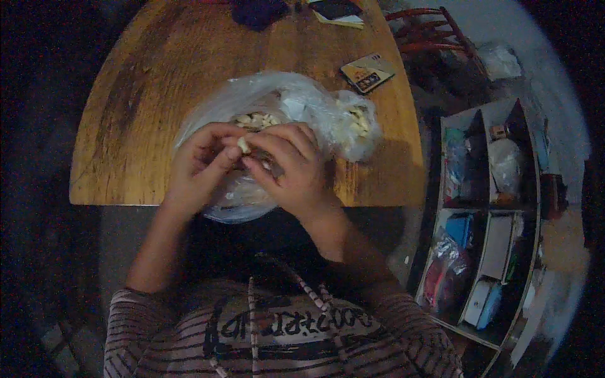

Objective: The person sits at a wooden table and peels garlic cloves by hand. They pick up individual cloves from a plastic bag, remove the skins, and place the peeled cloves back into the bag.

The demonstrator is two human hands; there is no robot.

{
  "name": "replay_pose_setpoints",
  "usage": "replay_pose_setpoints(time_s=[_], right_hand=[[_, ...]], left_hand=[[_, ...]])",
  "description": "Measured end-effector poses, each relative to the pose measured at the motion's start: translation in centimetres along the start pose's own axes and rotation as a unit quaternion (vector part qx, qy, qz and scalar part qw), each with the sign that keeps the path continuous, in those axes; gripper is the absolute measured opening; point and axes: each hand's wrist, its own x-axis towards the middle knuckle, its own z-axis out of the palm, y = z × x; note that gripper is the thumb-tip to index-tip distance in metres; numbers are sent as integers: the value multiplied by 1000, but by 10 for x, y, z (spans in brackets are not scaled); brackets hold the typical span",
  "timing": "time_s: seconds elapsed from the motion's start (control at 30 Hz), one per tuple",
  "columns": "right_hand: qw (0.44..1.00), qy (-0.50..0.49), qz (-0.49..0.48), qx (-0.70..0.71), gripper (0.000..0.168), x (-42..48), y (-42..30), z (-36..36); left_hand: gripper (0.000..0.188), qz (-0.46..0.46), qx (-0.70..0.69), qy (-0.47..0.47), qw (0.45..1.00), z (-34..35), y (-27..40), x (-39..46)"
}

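Between the fingertips of my left hand (208, 153) and my right hand (290, 163) is a small pale piece (243, 145), perhaps a garlic clove or a nut. Both hands meet over a clear plastic bag (227, 94) spread at the table's near edge, part of it hanging over. Behind my fingers, several similar pale pieces (257, 120) lie in the bag. A smaller clear bag (361, 125) with yellowish pieces sits to the right of my right hand. What lies directly beneath my palms is hidden.
A card or box with printing (367, 73) lies on the wooden table (137, 113) at the right. A dark cloth (260, 12) and a dark flat object on paper (336, 9) are at the far side. Right of the table stand a wooden chair (427, 28) and a filled shelf unit (489, 208).
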Motion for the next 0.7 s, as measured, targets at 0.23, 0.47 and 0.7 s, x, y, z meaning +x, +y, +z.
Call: replay_pose_setpoints(time_s=[0.23,0.47,0.7], right_hand=[[1000,3,-7,-21,29,-5,10,-3],[956,27,-72,-283,25,-2,49,-80],[908,2,-142,-394,26,-28,98,-96]], left_hand=[[19,-38,19,27,999,6,-1,-2],[12,127,210,119,962,6,-1,-3],[13,251,343,193,884,2,1,1]])
